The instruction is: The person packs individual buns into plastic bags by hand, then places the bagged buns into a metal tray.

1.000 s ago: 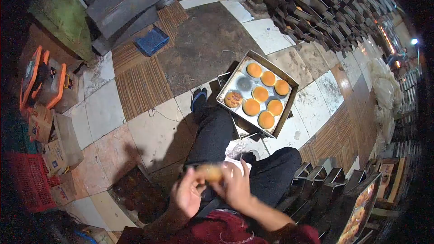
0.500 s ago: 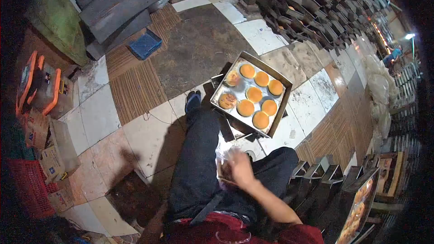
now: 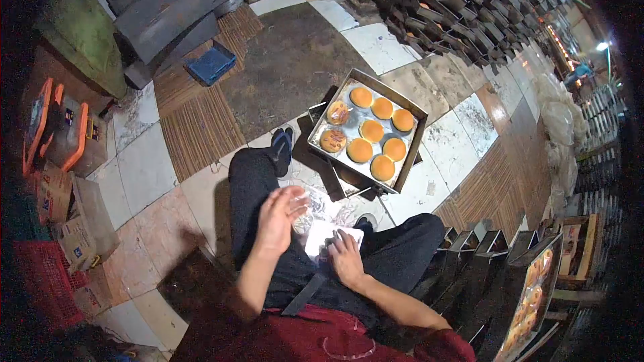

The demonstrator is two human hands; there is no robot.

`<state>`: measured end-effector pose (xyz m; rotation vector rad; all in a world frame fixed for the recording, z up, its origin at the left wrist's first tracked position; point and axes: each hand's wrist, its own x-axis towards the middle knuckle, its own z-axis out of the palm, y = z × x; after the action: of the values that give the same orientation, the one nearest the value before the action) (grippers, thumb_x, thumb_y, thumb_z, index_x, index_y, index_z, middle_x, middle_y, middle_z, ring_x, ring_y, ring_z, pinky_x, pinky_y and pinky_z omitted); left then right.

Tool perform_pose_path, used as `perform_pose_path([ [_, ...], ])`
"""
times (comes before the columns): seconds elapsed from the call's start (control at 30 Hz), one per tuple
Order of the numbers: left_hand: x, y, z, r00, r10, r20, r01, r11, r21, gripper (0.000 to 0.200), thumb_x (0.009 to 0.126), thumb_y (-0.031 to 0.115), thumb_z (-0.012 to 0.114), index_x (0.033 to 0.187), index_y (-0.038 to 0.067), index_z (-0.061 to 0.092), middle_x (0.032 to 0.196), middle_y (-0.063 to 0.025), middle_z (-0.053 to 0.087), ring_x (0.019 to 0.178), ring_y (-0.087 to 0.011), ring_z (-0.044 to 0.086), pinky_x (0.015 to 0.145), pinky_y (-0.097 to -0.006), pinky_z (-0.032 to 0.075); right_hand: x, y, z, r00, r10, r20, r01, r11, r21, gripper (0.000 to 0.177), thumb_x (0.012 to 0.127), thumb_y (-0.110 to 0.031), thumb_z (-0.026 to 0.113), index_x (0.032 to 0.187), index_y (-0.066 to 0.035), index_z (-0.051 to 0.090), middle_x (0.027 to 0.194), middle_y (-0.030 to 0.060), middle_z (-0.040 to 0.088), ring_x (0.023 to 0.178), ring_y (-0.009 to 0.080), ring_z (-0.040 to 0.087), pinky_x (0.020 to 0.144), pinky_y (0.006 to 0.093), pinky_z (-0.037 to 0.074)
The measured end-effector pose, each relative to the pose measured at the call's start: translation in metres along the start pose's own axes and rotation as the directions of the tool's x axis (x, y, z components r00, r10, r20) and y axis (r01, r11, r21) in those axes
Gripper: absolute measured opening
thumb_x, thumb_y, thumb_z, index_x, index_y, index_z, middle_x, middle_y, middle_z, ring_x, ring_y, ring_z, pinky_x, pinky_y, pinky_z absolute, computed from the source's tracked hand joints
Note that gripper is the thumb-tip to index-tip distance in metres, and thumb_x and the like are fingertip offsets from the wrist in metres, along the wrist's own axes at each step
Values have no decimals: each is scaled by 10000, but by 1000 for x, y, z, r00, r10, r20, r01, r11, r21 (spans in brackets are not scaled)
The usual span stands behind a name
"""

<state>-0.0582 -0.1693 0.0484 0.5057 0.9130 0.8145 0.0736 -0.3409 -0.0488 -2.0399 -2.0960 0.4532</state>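
Note:
My left hand [image 3: 275,221] is raised above my thigh, fingers apart and slightly curled, beside crumpled clear plastic [image 3: 316,202]. My right hand [image 3: 346,259] lies with its fingers extended over a bright white packet [image 3: 318,238] between my legs. Past my knees stands a square metal tray [image 3: 412,154] of round golden buns [image 3: 371,131]. Two buns at its left side, one of them a printed bun [image 3: 333,140], carry dark markings and a plastic-like shine.
A blue crate [image 3: 211,66] sits on the floor ahead left. Orange-handled boxes [image 3: 67,127] and a red basket [image 3: 43,278] line the left. At right, a tray of packed buns [image 3: 530,302] leans beside dark metal trays [image 3: 493,241]. Stacked trays [image 3: 463,13] fill the back.
My left hand has come into view from below. My right hand, blurred before, now rests on the white packet, and the clear plastic shows more. The view has shifted slightly.

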Motion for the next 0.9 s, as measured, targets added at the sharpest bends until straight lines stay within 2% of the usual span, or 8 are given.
perform_pose_path([
  [0.2, -10, -52, -27, 963, -246, -112, 255, 964, 73, 255, 913, 267, 456, 1012, 40, 516, 956, -77, 584, 874, -192, 583, 757, -320, 472, 8, -1, -46, 931, 280, 232, -340, 898, 280, 467, 744, -307, 641, 1007, 35, 463, 922, 236, 552, 780, 414, 567, 654, 458, 475],
  [0.33, -14, -48, -29, 971, -239, 7, 238, 967, 93, 289, 904, 301, 486, 1024, 41, 527, 977, -72, 582, 864, -165, 577, 742, -280, 455, 16, 10, -59, 759, 32, 650, -167, 975, 146, 326, 761, -296, 639, 879, 4, 590, 756, 218, 605, 710, 368, 599, 623, 461, 471],
  [0.4, -6, -49, -31, 973, -230, -22, 231, 960, 160, 338, 913, 343, 457, 1037, 36, 525, 962, -68, 581, 868, -160, 578, 736, -287, 459, 42, 18, -95, 952, 155, 263, -225, 939, 259, 208, 784, -176, 610, 786, 33, 614, 616, 171, 592, 566, 367, 577, 536, 409, 473],
  [0.5, 5, -43, -35, 927, -367, -84, 375, 886, 271, 536, 871, 521, 425, 1108, 47, 511, 1011, -119, 583, 975, -241, 555, 825, -367, 445, 75, 17, -155, 912, 396, 107, -403, 814, 418, 162, 728, -49, 582, 873, 8, 627, 671, 160, 605, 563, 321, 581, 534, 381, 477],
  [0.6, 30, -1, -19, 702, -530, 476, 705, 612, -359, 1013, 686, 793, 330, 1272, -32, 346, 1242, -235, 445, 1133, -382, 455, 953, -510, 353, 77, 19, -160, 941, -318, -116, 320, 947, -3, 374, 684, -126, 588, 1055, -95, 612, 1005, 108, 595, 770, 250, 578, 597, 335, 467],
  [0.67, 48, 23, -19, 673, -345, 654, 609, 760, -226, 865, 798, 669, 363, 1284, -45, 319, 1259, -249, 424, 1129, -358, 470, 921, -473, 400, 85, 34, -153, 880, -445, -167, 447, 894, -26, 415, 688, -139, 577, 1101, -98, 585, 1130, 128, 541, 943, 294, 558, 732, 345, 478],
  [0.8, 68, 42, 3, 867, -332, 372, 121, 864, 489, 314, 890, 220, 527, 1073, -33, 559, 995, -106, 615, 867, -108, 572, 766, -252, 474, 102, 78, -151, 914, -389, -113, 403, 900, 166, 461, 726, -227, 603, 1158, -77, 548, 1215, 167, 490, 1114, 336, 479, 915, 400, 403],
  [0.9, 89, 59, 31, 962, -141, 232, -42, 766, 641, 138, 839, 76, 578, 913, -35, 616, 803, -52, 643, 734, -68, 571, 678, -218, 464, 133, 93, -167, 952, -243, 187, -124, 253, 960, 651, 753, -456, 637, 1212, -16, 498, 1355, 186, 352, 1277, 320, 286, 1046, 423, 199],
])
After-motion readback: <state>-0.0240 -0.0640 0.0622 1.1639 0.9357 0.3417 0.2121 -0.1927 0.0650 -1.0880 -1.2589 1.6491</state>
